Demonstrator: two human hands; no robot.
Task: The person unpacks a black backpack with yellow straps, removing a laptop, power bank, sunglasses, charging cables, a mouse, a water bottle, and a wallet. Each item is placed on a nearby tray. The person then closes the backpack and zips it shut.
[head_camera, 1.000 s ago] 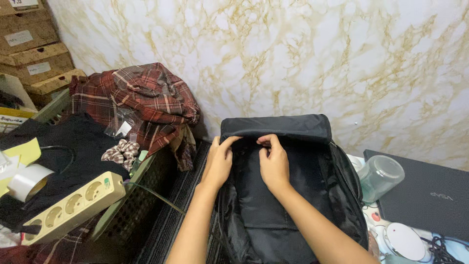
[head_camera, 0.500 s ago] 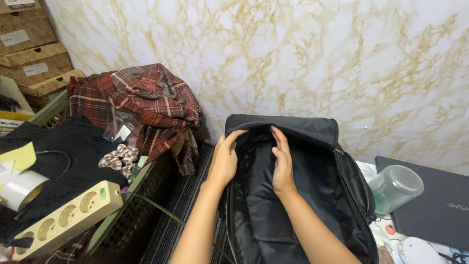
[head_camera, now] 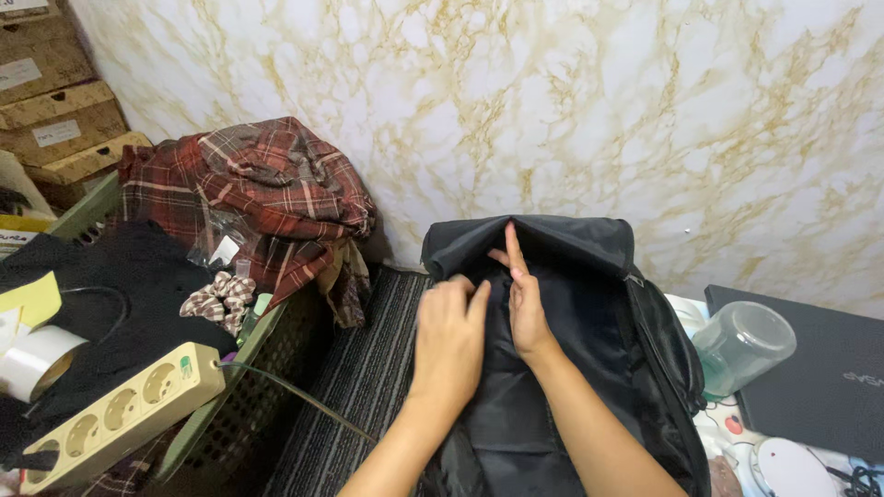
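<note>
Black fabric backpack (head_camera: 589, 368) lying open, lower centre of frame, top flap against marbled wall. Left hand (head_camera: 451, 340) pressing on lining near opening, fingers together, clamped on nothing. Right hand (head_camera: 523, 299) reaching under flap, fingers straight, holding nothing. Clear plastic jar (head_camera: 744, 345) tipping at right; shoving bag could roll it.
</note>
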